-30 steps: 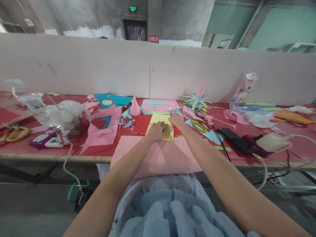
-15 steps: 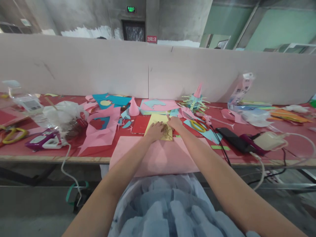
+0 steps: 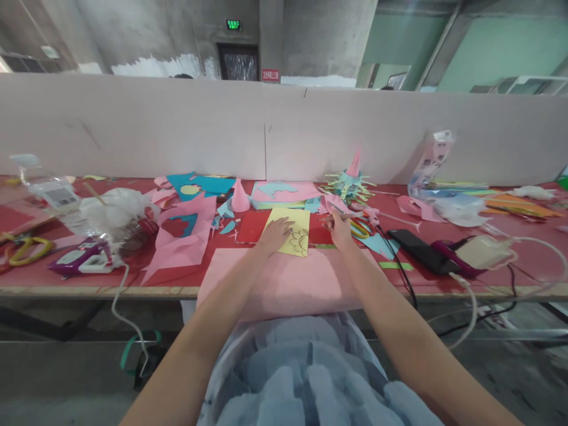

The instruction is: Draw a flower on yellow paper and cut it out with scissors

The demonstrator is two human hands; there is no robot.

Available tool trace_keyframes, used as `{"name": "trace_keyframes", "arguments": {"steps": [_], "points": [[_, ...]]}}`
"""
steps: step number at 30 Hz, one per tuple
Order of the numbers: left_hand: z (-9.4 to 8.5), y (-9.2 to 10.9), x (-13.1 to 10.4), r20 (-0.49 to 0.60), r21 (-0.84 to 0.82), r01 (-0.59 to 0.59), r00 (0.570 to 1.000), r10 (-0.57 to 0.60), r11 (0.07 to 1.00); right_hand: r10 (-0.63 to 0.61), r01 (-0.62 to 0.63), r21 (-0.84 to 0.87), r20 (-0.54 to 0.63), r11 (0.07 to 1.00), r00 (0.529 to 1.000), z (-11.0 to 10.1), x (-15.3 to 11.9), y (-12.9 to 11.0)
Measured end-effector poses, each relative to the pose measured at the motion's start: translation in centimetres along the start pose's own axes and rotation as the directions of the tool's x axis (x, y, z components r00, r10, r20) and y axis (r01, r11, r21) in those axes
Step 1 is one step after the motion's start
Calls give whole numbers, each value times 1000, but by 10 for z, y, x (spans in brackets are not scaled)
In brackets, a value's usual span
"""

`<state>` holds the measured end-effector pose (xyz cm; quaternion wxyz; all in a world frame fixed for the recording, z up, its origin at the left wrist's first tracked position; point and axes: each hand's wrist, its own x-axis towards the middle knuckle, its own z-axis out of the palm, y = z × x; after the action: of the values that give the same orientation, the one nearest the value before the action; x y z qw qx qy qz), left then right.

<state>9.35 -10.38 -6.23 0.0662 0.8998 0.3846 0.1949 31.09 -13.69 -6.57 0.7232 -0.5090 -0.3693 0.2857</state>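
A yellow sheet of paper (image 3: 284,217) bears a dark-lined flower drawing (image 3: 299,241) at its near right corner. My left hand (image 3: 276,235) lies flat on the sheet's left part, fingers spread. To the right of the sheet, my right hand (image 3: 339,229) is closed around what looks like a thin pen (image 3: 327,219), mostly covered by the fingers. Under the yellow sheet lies red paper (image 3: 251,228). A large pink sheet (image 3: 284,284) sits in front, beneath my forearms. Yellow-handled scissors (image 3: 361,229) lie just right of my right hand.
Cut pink paper (image 3: 189,236), a pink cone (image 3: 240,197) and a spiky paper piece with a pink cone top (image 3: 350,180) surround the sheet. A black phone (image 3: 417,251) with cables lies right. Leftward are a purple-white device (image 3: 84,257), a plastic bag (image 3: 113,210) and more scissors (image 3: 31,251).
My right hand has lifted off the yellow sheet and moved right, uncovering the flower drawing. My left hand has shifted slightly left and remains on the paper.
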Motion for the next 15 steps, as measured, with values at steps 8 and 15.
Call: {"name": "trace_keyframes", "arguments": {"steps": [8,15], "points": [[-3,-15,-1,-164,-145,201,961,-224,969,-205,258,-252,218,932,954,9,-14,6],[-7,-7,-7,-267,-231,97,950,-159,968,-165,267,-646,214,715,963,14,-11,7]]}}
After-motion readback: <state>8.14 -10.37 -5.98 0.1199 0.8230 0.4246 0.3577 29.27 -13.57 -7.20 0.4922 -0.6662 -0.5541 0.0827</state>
